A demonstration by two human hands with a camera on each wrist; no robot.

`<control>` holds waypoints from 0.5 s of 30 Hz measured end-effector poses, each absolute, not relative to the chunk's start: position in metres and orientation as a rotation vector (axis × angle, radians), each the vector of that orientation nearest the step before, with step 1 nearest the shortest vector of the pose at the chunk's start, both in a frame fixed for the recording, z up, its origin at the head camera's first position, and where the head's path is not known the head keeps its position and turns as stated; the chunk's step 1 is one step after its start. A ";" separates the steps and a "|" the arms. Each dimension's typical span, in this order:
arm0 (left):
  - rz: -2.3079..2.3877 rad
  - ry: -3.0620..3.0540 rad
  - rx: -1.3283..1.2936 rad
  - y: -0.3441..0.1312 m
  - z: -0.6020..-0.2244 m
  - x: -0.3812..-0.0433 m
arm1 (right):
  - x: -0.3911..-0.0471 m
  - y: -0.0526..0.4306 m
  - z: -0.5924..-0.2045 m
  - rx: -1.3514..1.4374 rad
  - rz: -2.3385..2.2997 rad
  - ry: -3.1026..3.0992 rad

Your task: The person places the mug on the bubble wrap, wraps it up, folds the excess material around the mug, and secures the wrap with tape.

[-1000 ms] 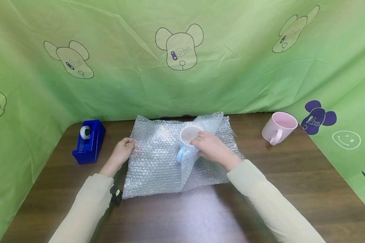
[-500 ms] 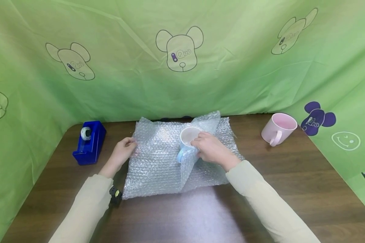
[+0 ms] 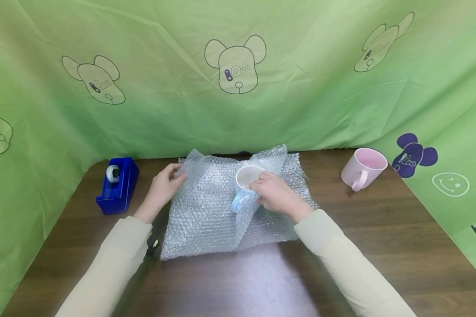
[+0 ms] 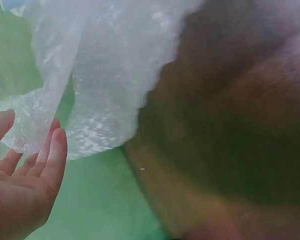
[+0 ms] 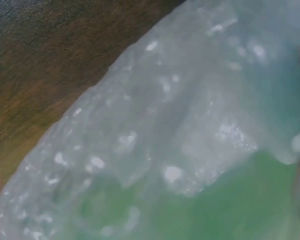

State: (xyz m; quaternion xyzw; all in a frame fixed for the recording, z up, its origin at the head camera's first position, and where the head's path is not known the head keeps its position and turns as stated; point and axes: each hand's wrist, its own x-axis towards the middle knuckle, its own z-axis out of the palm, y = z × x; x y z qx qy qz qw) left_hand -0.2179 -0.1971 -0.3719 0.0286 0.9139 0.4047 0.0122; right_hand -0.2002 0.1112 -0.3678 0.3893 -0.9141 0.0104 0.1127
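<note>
Nearest, two pale sleeves (image 3: 99, 264) reach across a brown wooden table (image 3: 222, 286). Beyond its bare front strip lies a sheet of clear bubble wrap (image 3: 198, 220), glossy and dimpled. On it, right of the sheet's middle, sits a light blue mug (image 3: 244, 180), mouth up, its inside white, its handle toward the front left; a folded flap of wrap leans against its outer wall. The right hand (image 3: 277, 192) grips the mug at the right of its rim. The left hand (image 3: 163, 185), fingers loosely bent and thumb apart, touches the sheet's lifted left edge without clenching it. Farther left stands a blue tape dispenser (image 3: 119, 189); far right, a pink mug (image 3: 358, 169). Behind everything hangs green printed cloth (image 3: 162, 119).
</note>
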 end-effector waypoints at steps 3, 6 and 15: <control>1.158 2.919 0.175 -0.189 -0.363 -0.218 | -0.200 0.111 -0.368 1.141 0.036 -2.680; 1.068 2.978 0.274 -0.178 -0.355 -0.216 | -0.200 0.111 -0.368 1.141 0.039 -2.677; 1.059 2.996 0.383 -0.141 -0.327 -0.205 | -0.200 0.111 -0.368 1.150 0.044 -2.653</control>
